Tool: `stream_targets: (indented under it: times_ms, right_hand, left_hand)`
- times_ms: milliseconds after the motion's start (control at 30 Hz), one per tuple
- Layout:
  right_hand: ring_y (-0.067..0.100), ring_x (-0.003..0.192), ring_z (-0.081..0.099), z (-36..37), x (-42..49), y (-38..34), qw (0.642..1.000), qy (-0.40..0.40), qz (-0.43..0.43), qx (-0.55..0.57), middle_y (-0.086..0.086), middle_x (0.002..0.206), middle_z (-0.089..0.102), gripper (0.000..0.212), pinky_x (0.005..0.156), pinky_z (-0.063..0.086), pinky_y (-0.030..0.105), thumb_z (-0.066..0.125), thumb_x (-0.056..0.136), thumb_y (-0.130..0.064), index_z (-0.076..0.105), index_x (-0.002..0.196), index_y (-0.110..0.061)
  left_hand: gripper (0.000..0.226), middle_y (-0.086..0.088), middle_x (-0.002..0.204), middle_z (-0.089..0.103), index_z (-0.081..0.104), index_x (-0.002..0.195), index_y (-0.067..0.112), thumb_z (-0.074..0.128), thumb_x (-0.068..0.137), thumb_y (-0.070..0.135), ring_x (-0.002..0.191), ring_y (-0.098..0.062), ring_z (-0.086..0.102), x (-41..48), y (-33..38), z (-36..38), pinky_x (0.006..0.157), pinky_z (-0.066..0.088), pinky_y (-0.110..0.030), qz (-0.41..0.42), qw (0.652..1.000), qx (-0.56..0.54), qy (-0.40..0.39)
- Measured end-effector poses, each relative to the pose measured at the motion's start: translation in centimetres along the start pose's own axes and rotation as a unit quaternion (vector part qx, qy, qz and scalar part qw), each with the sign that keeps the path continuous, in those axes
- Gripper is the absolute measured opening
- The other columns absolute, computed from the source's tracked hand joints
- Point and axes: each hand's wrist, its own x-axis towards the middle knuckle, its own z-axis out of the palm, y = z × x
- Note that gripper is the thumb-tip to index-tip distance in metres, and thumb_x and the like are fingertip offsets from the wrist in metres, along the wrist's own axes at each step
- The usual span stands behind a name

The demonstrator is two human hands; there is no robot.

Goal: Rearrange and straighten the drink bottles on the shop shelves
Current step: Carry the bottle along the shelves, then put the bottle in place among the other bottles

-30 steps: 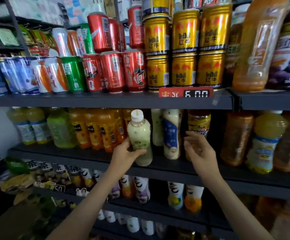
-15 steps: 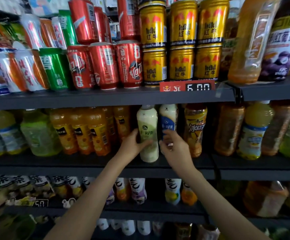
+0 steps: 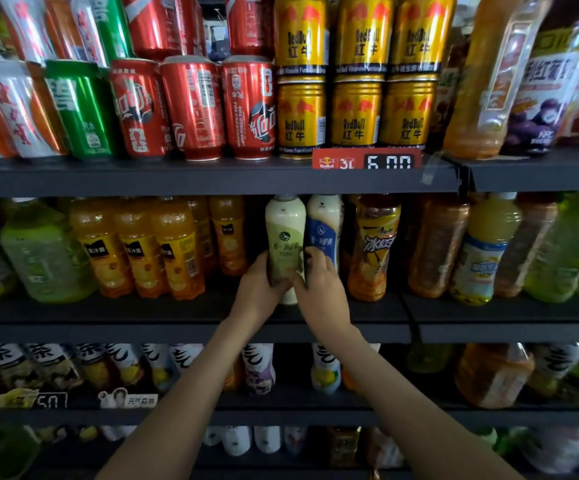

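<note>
Left grip (image 3: 256, 289) curled round green-label bottle (image 3: 284, 237), right grip (image 3: 322, 292) round blue-label bottle (image 3: 326, 230), six gold cans (image 3: 355, 112) above

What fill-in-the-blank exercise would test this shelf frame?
The left hand grips a cream bottle whose label is ____.
The right hand holds the neighbouring bottle, whose label is ____.
The red price tag reads ____.
Missing: green; blue; 6.00.
</note>
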Motion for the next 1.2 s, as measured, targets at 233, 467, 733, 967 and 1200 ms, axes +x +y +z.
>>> stream_targets:
  times_ms: [233,467,733,967,1200]
  right_hand:
    - [0.015,0.098,0.057,-4.6,-1.7,3.1,0.997,0.053,-0.048,0.03,0.001,0.111,0.055,0.029,0.079,0.045,0.022,0.056,0.093,-0.013,0.051,0.121,-0.008]
    - [0.007,0.093,0.052,-10.0,-2.1,8.2,0.994,0.11,-0.009,0.011,0.0,0.108,0.055,0.029,0.076,0.036,0.005,0.058,0.092,-0.011,0.052,0.119,-0.006]
    - [0.011,0.096,0.056,-12.7,-1.1,10.6,0.997,0.068,0.028,0.029,0.004,0.112,0.059,0.031,0.077,0.038,0.011,0.06,0.091,-0.015,0.051,0.12,-0.008]
    - [0.014,0.126,0.046,-12.9,0.6,10.2,0.992,-0.033,0.047,0.11,0.006,0.137,0.048,0.066,0.102,0.043,0.032,0.066,0.087,-0.028,0.033,0.142,-0.015]
    - [0.009,0.116,0.052,-12.9,0.5,10.0,0.989,-0.06,0.026,0.136,-0.004,0.124,0.057,0.062,0.091,0.042,0.01,0.075,0.079,-0.026,0.044,0.133,-0.017]
  left_hand:
    - [0.081,-0.02,0.137,0.036,0.029,0.14,0.006,0.075,0.073,0.012,0.127,-0.03,0.032,-3.6,5.0,5.3,0.104,0.037,-0.042,0.147,0.95,0.122,0.247]
    - [0.057,-0.014,0.127,0.048,0.038,0.135,0.004,0.066,0.085,0.012,0.121,-0.025,0.047,-3.5,8.4,11.0,0.102,0.042,-0.034,0.17,0.975,0.047,0.134]
    - [0.079,-0.011,0.144,0.041,0.024,0.146,0.006,0.067,0.086,0.035,0.131,-0.025,0.042,0.1,10.0,13.2,0.103,0.04,-0.034,-0.008,0.993,-0.028,0.118]
    - [0.061,-0.009,0.121,0.06,0.04,0.132,0.007,0.068,0.085,0.032,0.11,-0.022,0.059,-0.5,9.2,13.0,0.078,0.045,-0.022,0.034,0.993,-0.016,0.107]
    - [0.061,-0.004,0.122,0.06,0.037,0.141,0.011,0.065,0.088,0.019,0.104,-0.01,0.055,-2.9,8.9,11.6,0.077,0.031,0.005,0.123,0.992,-0.005,0.035]
